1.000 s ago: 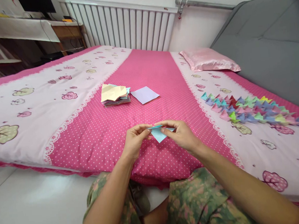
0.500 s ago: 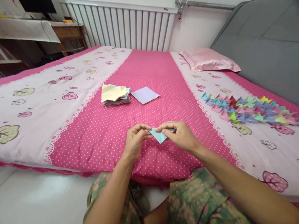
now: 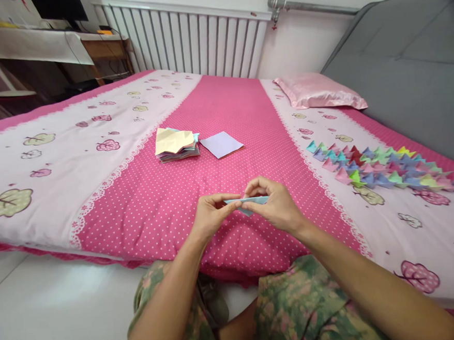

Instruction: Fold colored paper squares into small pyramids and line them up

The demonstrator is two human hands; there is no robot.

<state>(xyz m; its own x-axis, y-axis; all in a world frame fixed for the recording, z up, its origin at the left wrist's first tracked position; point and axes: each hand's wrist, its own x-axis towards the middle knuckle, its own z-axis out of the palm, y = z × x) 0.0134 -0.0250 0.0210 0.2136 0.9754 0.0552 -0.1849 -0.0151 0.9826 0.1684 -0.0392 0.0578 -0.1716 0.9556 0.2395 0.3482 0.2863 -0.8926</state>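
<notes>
A folded light-blue origami paper (image 3: 249,211) is held above the near edge of the pink bedspread. My left hand (image 3: 211,212) pinches its left side between thumb and fingers. My right hand (image 3: 273,203) grips its right side, thumb along the near face and fingers curled over the top. The paper is seen nearly edge-on, and much of it is hidden by the thumbs. Beyond the hands lie a lilac square paper (image 3: 222,144) and a stack of creased papers (image 3: 176,141) with a cream sheet on top.
Rows of colourful folded paper pieces (image 3: 390,166) stand on the right of the bed. A pink pillow (image 3: 318,91) rests near the grey headboard (image 3: 406,59). At the back are a white radiator (image 3: 190,38) and a desk (image 3: 102,48) with a monitor.
The blue paper has tipped from showing its triangular face to nearly edge-on. My left thumb has shifted right along it, and my right fingers have lifted and curled over its top.
</notes>
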